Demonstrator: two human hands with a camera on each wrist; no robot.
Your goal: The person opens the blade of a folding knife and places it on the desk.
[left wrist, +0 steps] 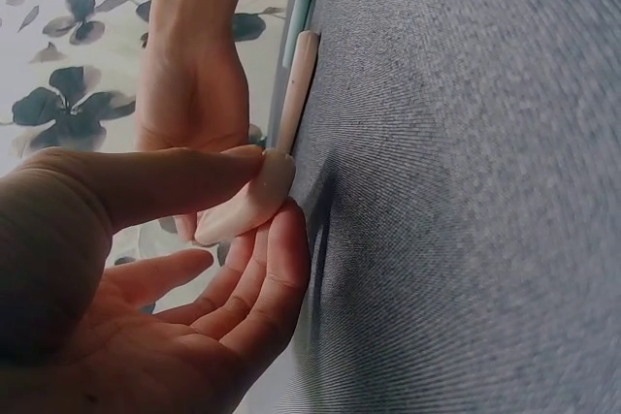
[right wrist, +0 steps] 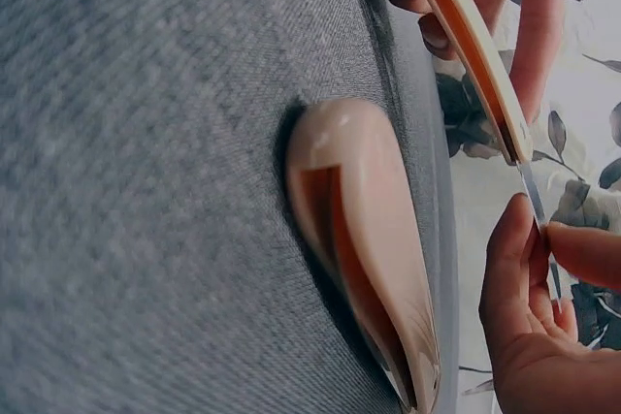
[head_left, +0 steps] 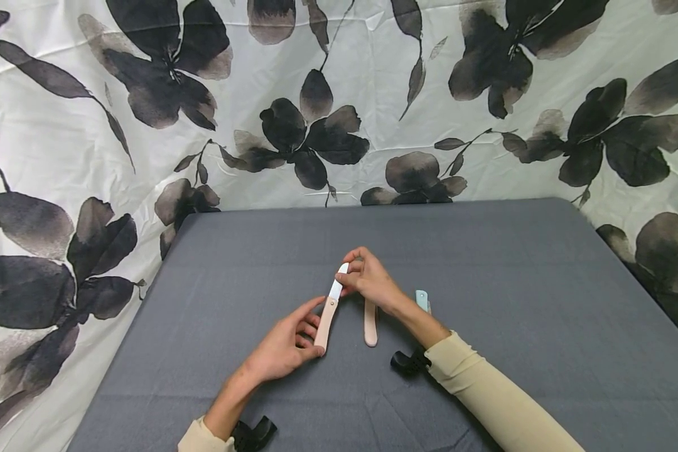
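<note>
A folding knife with a pale pink handle [head_left: 325, 323] is held above the grey cloth, its shiny blade [head_left: 336, 287] swung out in line with the handle. My left hand [head_left: 285, 345] grips the handle, thumb at the butt end and fingers along the other side. With thumb and fingers, my right hand [head_left: 373, 281] pinches the blade near its tip. In the right wrist view the handle's open slot [right wrist: 471, 41] shows orange-brown inside. A second pale pink folding knife [right wrist: 364, 181] lies on the cloth, its upper end hidden under my right hand in the head view.
A light blue folding knife [head_left: 422, 299] lies to the right, partly behind my right forearm. Black wrist cameras [head_left: 408, 363] are worn on both arms. Grey cloth [head_left: 248, 251] covers the table, and a white flowered curtain [head_left: 373, 37] hangs behind its far edge.
</note>
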